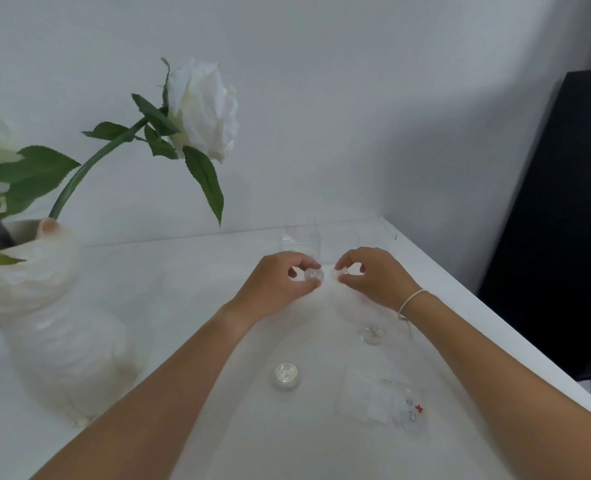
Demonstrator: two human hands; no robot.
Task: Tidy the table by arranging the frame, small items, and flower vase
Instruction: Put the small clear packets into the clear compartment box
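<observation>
Nearest on the white table [183, 278] lies a clear plastic bag [384, 398] of small pieces, blurred, close to the table's right edge, which runs diagonally away toward the far right corner. Just left of the bag stands a small clear jar [286, 375] with glittery contents, between the two forearms. A second small jar [373, 333] sits farther back, just beside the right wrist, which wears a thin white cord bracelet [410, 301]. To the left stands a white shell-textured flower vase [62, 327], well apart from the arms, its white rose [204, 109] leaning right over open table. The stretch between vase and arms is bare.

Farther on, the left hand [276, 285] has its fingers clamped on a small clear jar [313, 274], thumb below and fingertips above. The right hand [373, 275] pinches another small clear piece [342, 271]; the two items nearly touch. Just behind both hands, against the wall, stands a clear acrylic organiser [301, 239] with upright dividers. A dark object [557, 220] stands beyond the right edge.
</observation>
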